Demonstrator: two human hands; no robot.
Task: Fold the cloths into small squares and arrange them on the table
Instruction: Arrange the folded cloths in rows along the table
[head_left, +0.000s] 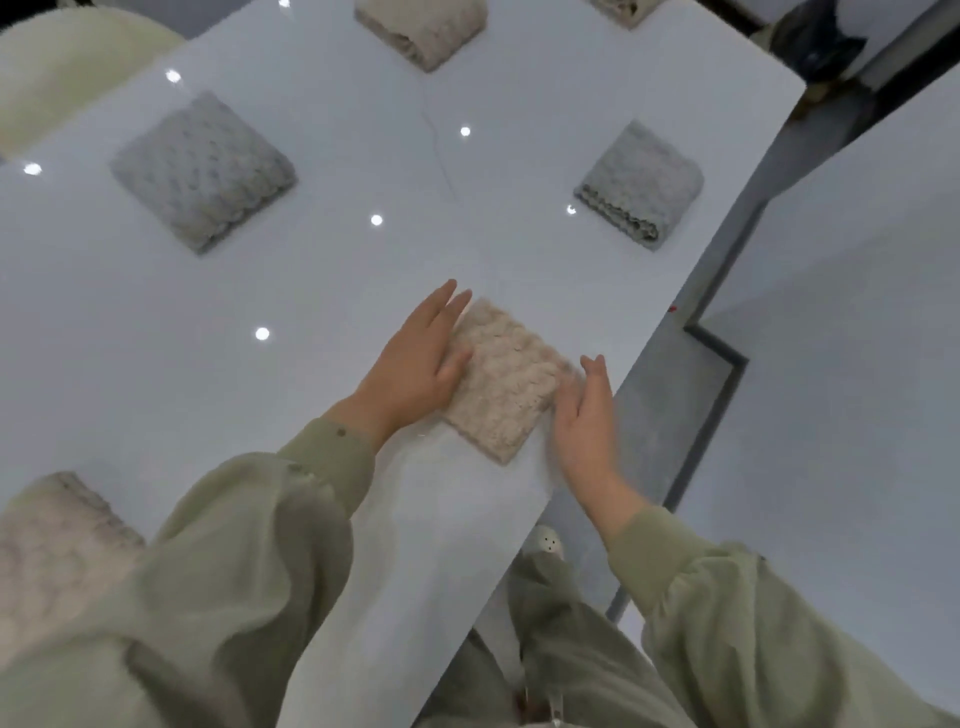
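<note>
Squaring up the beige cloth (506, 379) looks like the step in hand; it lies folded on the bench (337, 270), between both hands. The left hand (415, 364) sets straight fingers (447, 306) along the cloth's left side, thumb resting on top. The right hand (587, 421), blurred, stands just beside its right side, fingers straight and together, gripping nothing. Pushing both sides inward evenly, then flattening the top, should keep the edges lined up. Beyond this cloth a grey cloth (202, 171) sits to the left, a second grey cloth (639, 182) to the right, and a far beige cloth (421, 28) further back; a pinkish cloth (52, 551) lies nearer, to the left. All are well apart, so nothing blocks; the bench edge near the cloth's right side is the likelier risk.
</note>
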